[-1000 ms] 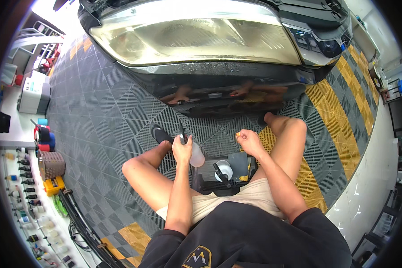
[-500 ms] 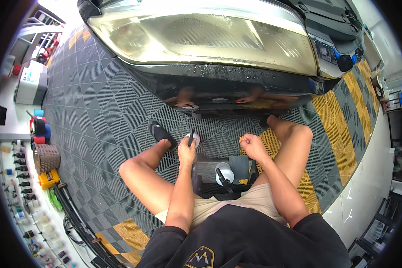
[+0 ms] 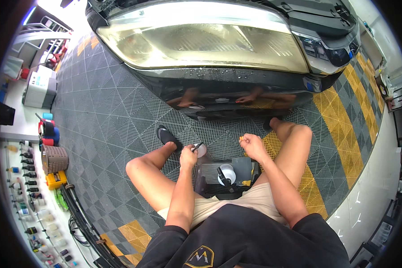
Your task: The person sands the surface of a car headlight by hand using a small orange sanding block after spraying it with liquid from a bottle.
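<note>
Over the floor between my knees, my left hand (image 3: pixel 189 157) is closed round the neck of a spray bottle (image 3: pixel 202 151) with a black trigger head and a pale, translucent body. My right hand (image 3: pixel 253 146) is pinched on a small orange piece (image 3: pixel 241 139), mostly hidden by the fingers. Ahead of both hands is a car's yellowed, hazy headlight (image 3: pixel 205 47). Water drops dot the black bumper (image 3: pixel 228 87) below it, which mirrors my hands.
Between my legs a second white spray bottle (image 3: pixel 227 173) stands in a dark caddy (image 3: pixel 207 172), beside a grey pad (image 3: pixel 242 169). Grey and yellow grid tiles (image 3: pixel 98 147) cover the floor. Far left are a brown basket (image 3: pixel 55 159), a yellow box (image 3: pixel 56 179) and racked bottles.
My left hand has dropped slightly toward me, and the spray bottle's head has turned to point more to the right. The right hand stays put. The surroundings have shifted slightly in view.
</note>
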`<action>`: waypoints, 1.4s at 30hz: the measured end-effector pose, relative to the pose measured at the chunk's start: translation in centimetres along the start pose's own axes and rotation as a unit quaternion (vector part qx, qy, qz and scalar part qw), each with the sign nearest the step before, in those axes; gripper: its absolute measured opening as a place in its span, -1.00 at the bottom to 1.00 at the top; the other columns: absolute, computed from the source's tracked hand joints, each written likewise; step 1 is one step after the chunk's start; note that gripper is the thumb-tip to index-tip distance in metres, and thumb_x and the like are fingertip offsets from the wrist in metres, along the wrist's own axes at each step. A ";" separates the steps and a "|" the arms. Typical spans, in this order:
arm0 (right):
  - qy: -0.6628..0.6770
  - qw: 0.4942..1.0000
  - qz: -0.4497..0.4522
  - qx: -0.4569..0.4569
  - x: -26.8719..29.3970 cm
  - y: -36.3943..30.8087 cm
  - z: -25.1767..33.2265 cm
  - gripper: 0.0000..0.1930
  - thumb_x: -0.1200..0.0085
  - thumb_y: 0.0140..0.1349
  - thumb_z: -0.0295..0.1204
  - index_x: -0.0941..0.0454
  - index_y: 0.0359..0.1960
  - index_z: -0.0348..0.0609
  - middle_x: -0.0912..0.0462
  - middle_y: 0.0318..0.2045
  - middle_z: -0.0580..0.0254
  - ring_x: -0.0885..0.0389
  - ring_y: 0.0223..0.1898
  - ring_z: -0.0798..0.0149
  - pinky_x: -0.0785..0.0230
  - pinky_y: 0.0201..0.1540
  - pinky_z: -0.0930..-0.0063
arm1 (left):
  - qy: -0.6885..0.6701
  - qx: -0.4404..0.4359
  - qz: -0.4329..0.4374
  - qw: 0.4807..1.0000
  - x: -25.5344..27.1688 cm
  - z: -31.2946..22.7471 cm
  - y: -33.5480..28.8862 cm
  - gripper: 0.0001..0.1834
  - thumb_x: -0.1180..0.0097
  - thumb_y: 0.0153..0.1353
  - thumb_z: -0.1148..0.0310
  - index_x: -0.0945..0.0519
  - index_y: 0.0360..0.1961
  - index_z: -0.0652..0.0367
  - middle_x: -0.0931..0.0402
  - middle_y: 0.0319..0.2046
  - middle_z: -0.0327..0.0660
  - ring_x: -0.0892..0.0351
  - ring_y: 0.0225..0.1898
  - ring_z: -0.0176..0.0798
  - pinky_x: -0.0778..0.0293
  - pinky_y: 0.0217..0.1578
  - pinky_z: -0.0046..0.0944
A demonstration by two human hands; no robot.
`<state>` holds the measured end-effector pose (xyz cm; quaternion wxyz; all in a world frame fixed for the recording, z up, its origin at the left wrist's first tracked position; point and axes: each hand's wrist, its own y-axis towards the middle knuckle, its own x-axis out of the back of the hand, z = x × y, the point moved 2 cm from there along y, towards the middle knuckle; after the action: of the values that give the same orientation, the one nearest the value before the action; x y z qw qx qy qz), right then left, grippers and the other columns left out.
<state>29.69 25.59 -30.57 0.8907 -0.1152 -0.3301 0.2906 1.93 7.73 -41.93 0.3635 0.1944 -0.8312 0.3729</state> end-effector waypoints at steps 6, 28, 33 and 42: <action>0.016 1.000 -0.005 0.003 0.6 -0.6 0.9 -0.71 -0.19 0.30 -0.28 -0.53 -0.43 -0.27 -0.58 -0.57 -0.02 -0.59 -0.50 0.05 -0.42 -0.32 0.11 | -0.116 -0.182 -0.230 0.949 5.2 -6.9 -1.4 -0.77 -0.24 0.40 0.32 -0.75 -0.09 0.27 -0.75 -0.25 0.03 -0.76 -0.16 0.09 -0.62 -0.07 -0.03; 0.055 0.998 -0.022 0.033 2.9 -1.9 2.1 -0.71 -0.20 0.32 -0.31 -0.51 -0.45 -0.28 -0.58 -0.61 -0.02 -0.58 -0.55 0.07 -0.40 -0.37 0.13 | 0.174 -0.431 -0.473 0.748 32.0 -36.1 -3.4 -0.13 -0.57 0.02 -0.12 -0.61 0.31 0.09 -0.55 0.28 -0.01 -0.46 0.36 0.08 -0.39 0.33 0.09; 0.063 0.996 -0.031 0.051 3.2 -1.5 2.2 -0.72 -0.21 0.30 -0.32 -0.51 -0.46 -0.28 -0.57 -0.61 0.00 -0.58 -0.55 0.09 -0.39 -0.38 0.13 | 0.164 -0.484 -0.451 0.731 30.1 -39.9 -4.7 -0.19 -0.59 0.03 -0.01 -0.62 0.31 0.02 -0.57 0.24 -0.07 -0.44 0.36 0.06 -0.37 0.33 0.07; 0.076 0.996 -0.034 0.035 3.3 -1.9 1.8 -0.73 -0.20 0.29 -0.33 -0.52 -0.46 -0.28 -0.59 -0.60 -0.01 -0.62 -0.53 0.08 -0.41 -0.37 0.12 | 0.140 -0.530 -0.456 0.701 27.3 -41.9 -4.8 -0.18 -0.59 -0.01 -0.06 -0.63 0.28 -0.04 -0.53 0.24 -0.08 -0.42 0.35 0.06 -0.32 0.29 0.16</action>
<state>31.31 26.06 -26.75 0.9260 -0.0943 -0.2551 0.2617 5.94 35.12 -0.01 0.6444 0.2705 -0.6406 -0.3181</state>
